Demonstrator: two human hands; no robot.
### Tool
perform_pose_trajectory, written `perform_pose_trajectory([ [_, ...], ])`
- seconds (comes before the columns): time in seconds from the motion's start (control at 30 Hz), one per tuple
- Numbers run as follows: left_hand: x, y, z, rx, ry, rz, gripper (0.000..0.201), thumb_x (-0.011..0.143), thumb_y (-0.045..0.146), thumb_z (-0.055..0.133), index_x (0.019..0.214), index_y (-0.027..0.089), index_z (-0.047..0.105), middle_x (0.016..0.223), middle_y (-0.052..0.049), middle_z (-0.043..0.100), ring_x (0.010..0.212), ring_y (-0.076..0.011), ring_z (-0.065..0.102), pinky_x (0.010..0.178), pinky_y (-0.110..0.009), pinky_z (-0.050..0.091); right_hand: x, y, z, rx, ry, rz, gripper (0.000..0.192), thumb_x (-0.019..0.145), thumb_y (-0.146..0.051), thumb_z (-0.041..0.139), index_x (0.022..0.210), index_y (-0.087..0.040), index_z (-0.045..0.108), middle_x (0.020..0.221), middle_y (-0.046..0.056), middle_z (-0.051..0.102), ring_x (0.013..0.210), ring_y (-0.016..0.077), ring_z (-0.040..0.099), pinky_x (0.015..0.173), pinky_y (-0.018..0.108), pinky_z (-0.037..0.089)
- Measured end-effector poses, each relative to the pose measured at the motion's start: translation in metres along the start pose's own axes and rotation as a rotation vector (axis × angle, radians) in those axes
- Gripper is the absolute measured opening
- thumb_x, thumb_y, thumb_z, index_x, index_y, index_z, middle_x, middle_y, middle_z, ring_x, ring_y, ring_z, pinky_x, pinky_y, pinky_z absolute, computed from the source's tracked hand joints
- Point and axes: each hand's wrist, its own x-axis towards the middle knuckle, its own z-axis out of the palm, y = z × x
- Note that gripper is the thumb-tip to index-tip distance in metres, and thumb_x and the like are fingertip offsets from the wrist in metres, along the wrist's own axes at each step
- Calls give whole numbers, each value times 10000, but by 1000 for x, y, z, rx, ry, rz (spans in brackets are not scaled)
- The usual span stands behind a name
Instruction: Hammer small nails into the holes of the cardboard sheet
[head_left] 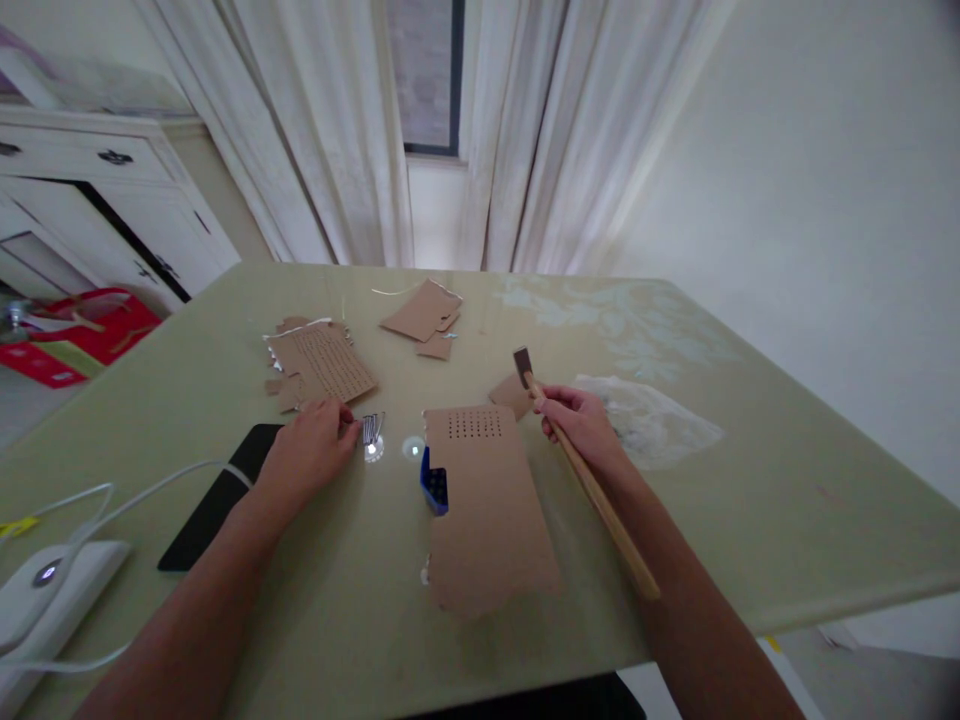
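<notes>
My right hand (576, 425) grips a small hammer (611, 525) by its wooden handle, close below the dark metal head. My left hand (319, 440) rests on the table with its fingers curled together, right beside a small bunch of nails (370, 428). Whatever its fingertips hold, if anything, is hidden. Between my hands lies a brown cardboard piece (487, 510) with rows of small holes near its far end. A blue object (433, 483) with dark round openings shows through the notch at its left edge.
A hole-punched cardboard stack (322, 360) lies at the far left, with more cardboard pieces (424, 312) at the back. To the right is a crumpled clear plastic bag (649, 420). A black flat device (217, 500), a white cable (161, 485) and a white power strip (60, 600) occupy the left.
</notes>
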Motion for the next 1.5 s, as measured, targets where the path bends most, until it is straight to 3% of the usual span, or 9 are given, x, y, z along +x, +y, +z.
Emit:
perform_pose_trajectory([
  [0.17,-3,2,1,33,-21,-13,297,970,330,476,976,177,730,1031,-183,787,1006,-376,749,856,-457,565,-8,-11,4,268,-48,-12,398,750,-528,756,955,-188,796,916,63,758,535,109,522,467,264,441],
  [0.27,-5,2,-1,62,12,18,331,986,309,428,982,152,719,1053,-226,765,1054,-416,737,914,-504,563,-11,-13,7,406,-70,11,349,725,-481,813,924,-194,805,879,39,734,523,92,490,450,247,409],
  [0.4,-3,4,-6,-1,77,-5,342,1010,305,404,1050,128,694,1015,-236,753,1047,-438,737,939,-554,559,-10,-12,8,424,-55,11,359,706,-468,823,940,-197,802,838,22,719,511,90,483,444,246,404],
  [0.53,-6,23,-11,-409,203,88,360,1000,403,524,1196,163,708,1122,-156,795,1017,-331,750,907,-462,590,-8,-11,8,418,-43,13,395,716,-489,823,983,-199,795,851,22,720,526,97,510,456,247,424],
  [0.67,-28,54,-12,-846,341,260,250,966,464,683,1010,233,768,995,-54,824,935,-237,747,889,-377,586,-8,-10,10,416,-49,9,406,727,-501,820,996,-198,792,846,24,715,532,103,525,460,248,429],
  [0.8,-49,79,-10,-1084,312,250,256,933,479,774,967,228,732,907,-40,825,830,-213,752,801,-353,602,-10,-11,14,418,-65,6,409,721,-487,817,1004,-193,790,822,22,716,516,105,534,455,252,426],
  [1.1,-47,93,-7,-921,242,268,268,966,472,710,926,212,759,903,-53,819,839,-223,734,791,-341,555,-16,-15,20,444,-79,2,417,715,-488,822,998,-182,796,816,16,714,517,102,541,465,255,435],
  [1.5,-44,93,-3,-858,313,332,221,979,408,690,910,229,800,860,-15,798,774,-190,688,735,-303,509,-16,-14,22,471,-82,0,360,703,-458,833,919,-175,780,759,9,716,486,90,550,439,226,416],
])
